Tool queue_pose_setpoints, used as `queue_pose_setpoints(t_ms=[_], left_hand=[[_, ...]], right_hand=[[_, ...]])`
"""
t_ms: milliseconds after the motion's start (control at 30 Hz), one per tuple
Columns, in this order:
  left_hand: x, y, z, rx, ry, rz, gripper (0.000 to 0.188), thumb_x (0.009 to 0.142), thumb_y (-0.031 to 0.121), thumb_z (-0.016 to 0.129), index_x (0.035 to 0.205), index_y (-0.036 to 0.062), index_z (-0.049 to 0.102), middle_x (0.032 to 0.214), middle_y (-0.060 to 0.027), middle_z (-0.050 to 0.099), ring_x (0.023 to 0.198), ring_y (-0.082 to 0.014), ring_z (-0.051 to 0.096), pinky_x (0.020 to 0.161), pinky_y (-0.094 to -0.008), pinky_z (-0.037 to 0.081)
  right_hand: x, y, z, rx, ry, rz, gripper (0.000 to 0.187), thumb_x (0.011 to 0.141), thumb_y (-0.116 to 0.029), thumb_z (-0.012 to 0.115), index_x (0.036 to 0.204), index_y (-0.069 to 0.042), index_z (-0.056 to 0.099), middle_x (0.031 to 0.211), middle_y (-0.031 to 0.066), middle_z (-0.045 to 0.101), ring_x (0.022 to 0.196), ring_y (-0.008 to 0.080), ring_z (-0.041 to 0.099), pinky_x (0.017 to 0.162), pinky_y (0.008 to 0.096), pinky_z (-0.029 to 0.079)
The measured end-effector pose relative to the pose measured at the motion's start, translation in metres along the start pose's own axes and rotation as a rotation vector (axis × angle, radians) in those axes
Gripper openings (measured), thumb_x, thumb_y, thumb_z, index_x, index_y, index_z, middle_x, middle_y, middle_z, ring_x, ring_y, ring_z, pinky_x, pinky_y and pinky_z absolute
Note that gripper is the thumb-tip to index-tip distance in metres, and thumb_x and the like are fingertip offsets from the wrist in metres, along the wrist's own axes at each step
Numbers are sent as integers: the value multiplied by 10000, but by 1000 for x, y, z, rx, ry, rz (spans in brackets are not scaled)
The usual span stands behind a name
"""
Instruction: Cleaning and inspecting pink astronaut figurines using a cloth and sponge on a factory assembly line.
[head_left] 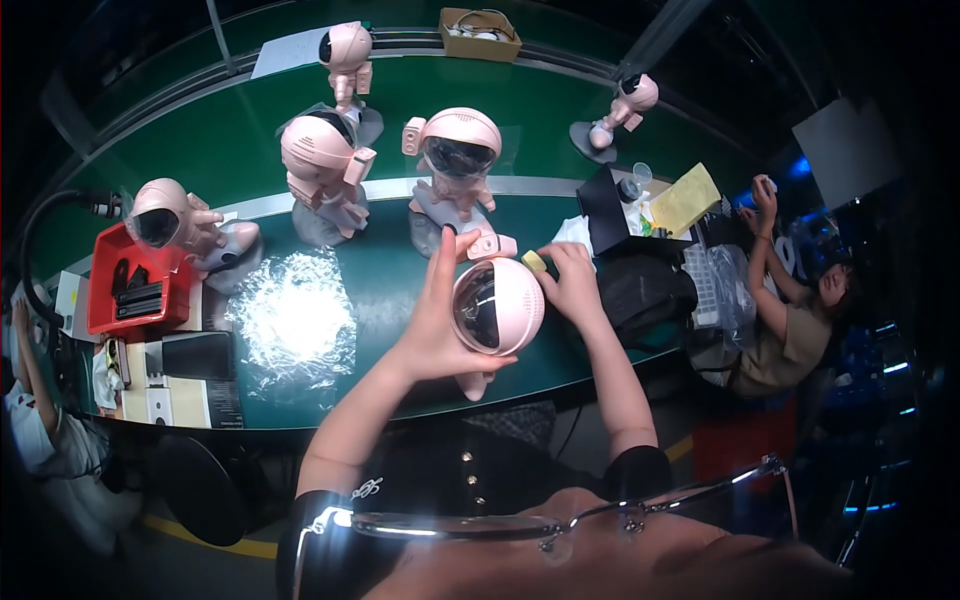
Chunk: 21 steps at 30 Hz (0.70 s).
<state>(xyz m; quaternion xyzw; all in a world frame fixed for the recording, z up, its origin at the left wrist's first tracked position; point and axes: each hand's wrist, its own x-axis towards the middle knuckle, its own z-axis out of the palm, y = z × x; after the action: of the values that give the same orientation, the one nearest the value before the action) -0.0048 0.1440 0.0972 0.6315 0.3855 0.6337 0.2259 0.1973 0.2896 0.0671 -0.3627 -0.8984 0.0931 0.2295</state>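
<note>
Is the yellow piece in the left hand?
No, the right hand holds the yellow piece; the left hand holds a pink figure.

Light is bright mid-frame, fading to near black around the rim. Harsh glare whitens the plastic sheet at nine o'clock; the glasses glint near six. The central pink helmet looks fairly sharp, while fisheye distortion bows the table.

Smooth plastic before you
The round-headed pink plastic astronaut figure you hold looks smooth and softly glossy, its dark curved visor glassy; the small yellow block seems matt, crinkled clear plastic film glares on the smooth green table, and the rectangular red bin is shiny plastic.
</note>
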Motion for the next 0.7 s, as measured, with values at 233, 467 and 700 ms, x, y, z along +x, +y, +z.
queue_pose_setpoints(t_ms=[233,467,700], left_hand=[[10,3,0,127,-41,40,1259,465,290,903,1451,92,145,1412,-216,292,1308,-395,313,1111,-523,157],[10,11,-11,199,-49,66,1097,471,320,881,1372,110,292,1381,-189,333,1307,-380,333,1074,-644,74],[11,14,-6,221,-41,72,1088,491,324,862,1374,107,265,1379,-175,339,1302,-363,346,1067,-659,79]], right_hand=[[0,13,-5,218,-111,171,246,785,-46,648,1020,-18,580,933,112,624,835,240,620,741,313,496],[7,-107,-130,464,140,-355,270,686,83,636,936,-16,648,993,172,641,842,282,612,710,326,501],[22,-139,-117,180,76,-458,292,690,94,655,959,-18,667,964,145,623,821,268,589,688,309,490]])
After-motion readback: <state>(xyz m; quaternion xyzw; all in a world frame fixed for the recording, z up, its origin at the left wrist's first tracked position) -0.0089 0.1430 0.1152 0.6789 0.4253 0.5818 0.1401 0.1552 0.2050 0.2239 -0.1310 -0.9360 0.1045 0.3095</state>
